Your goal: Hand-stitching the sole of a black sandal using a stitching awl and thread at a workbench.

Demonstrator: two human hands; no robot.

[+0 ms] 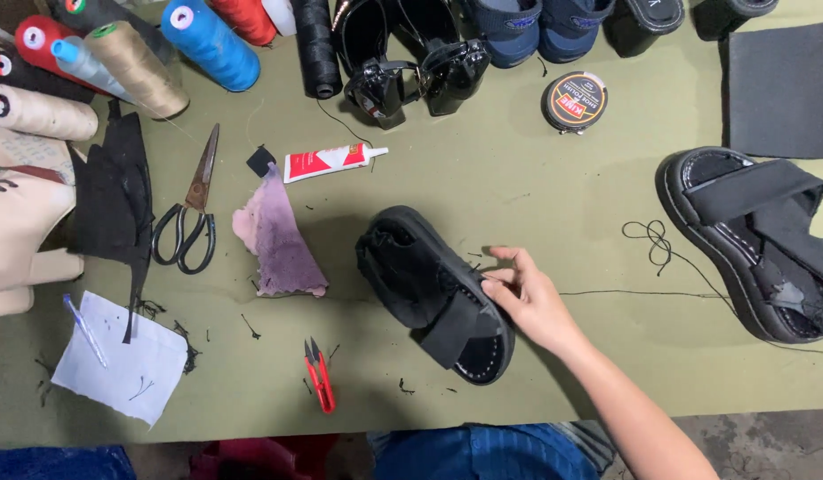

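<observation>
- Head view, work surface: olive-green table, seen from above.
- Right hand: reaches in from the lower right; fingertips pinched together on the strap edge of a black sandal. Whether a needle is held between them cannot be told.
- Left hand: out of view.
- Black sandal: lies near the table's centre, tilted, toe toward the upper left, broad strap across its lower end.
- Black thread: runs from the hand's side rightward, looped in a tangle between the two sandals.
- Second black sandal: at the right edge, well apart from the first, straps loose.
- Red thread snips: below and left of the held sandal, near the front edge.
- Purple-pink cloth scrap: left of the sandal, just beside it.
- Glue tube, red and white: above the scrap.
- Large scissors: left of the scrap, blades pointing up.
- Thread cones: upper left, mixed colours, lying on their sides.
- Round polish tin: upper centre right.
- Black heeled shoes: top centre.
- White paper with pen: lower left.
</observation>
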